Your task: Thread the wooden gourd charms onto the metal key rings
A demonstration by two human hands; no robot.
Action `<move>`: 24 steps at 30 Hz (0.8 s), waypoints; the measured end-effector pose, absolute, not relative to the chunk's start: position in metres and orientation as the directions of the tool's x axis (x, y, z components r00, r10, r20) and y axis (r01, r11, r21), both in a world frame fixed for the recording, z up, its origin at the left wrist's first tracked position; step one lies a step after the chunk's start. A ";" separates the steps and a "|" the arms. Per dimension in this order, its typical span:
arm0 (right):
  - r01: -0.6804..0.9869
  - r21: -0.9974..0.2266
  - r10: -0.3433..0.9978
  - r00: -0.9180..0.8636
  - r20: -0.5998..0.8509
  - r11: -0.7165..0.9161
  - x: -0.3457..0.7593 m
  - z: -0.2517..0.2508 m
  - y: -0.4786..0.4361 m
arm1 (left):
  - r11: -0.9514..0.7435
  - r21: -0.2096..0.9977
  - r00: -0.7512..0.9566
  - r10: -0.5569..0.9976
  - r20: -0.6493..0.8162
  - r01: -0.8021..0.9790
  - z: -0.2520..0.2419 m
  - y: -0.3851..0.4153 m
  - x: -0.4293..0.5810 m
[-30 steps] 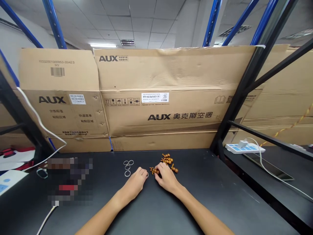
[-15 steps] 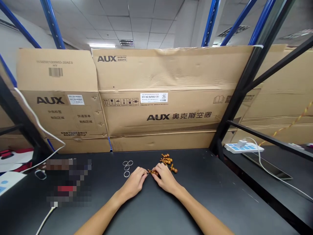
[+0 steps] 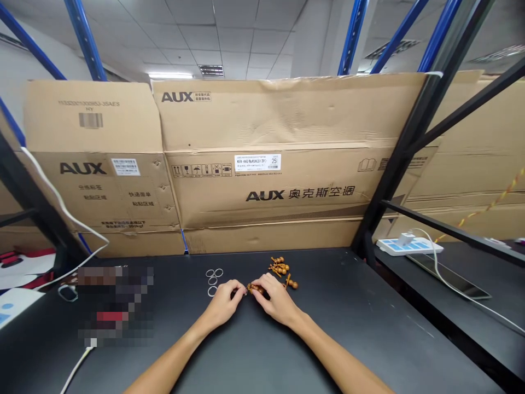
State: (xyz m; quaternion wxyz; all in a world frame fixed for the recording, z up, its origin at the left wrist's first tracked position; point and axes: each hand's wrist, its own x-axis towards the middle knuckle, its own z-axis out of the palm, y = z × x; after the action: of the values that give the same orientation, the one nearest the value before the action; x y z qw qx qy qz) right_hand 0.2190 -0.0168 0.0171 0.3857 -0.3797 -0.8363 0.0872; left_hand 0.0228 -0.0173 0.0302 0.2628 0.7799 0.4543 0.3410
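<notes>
Between both hands' fingers [image 3: 263, 286], wooden gourd [image 3: 254, 287]

Left hand [image 3: 223, 304] and right hand [image 3: 279, 301] bare, slim-looking from here.

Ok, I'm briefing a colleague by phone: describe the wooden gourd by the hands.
Under the large AUX carton, on the black table, look between the person's left hand and right hand. The small wooden gourd lies there, under the right hand's fingers, apart from the loose pile of gourds beyond.
</notes>
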 end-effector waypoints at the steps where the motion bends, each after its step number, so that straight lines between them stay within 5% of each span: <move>1: 0.575 -0.429 0.701 -0.420 0.577 0.697 0.219 0.016 -0.017 | -0.440 0.730 0.351 0.891 0.286 0.523 0.031 -0.018 0.023; 24: 0.637 -0.319 0.681 -0.467 0.564 0.701 0.215 0.015 -0.017 | -0.432 0.746 0.366 0.891 0.267 0.507 0.035 -0.021 0.024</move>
State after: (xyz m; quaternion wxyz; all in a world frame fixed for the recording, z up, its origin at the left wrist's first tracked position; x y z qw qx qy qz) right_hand 0.2147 -0.0172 0.0147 0.3435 -0.3851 -0.8560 0.0317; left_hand 0.0238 -0.0210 0.0347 0.2851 0.7759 0.4504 0.3374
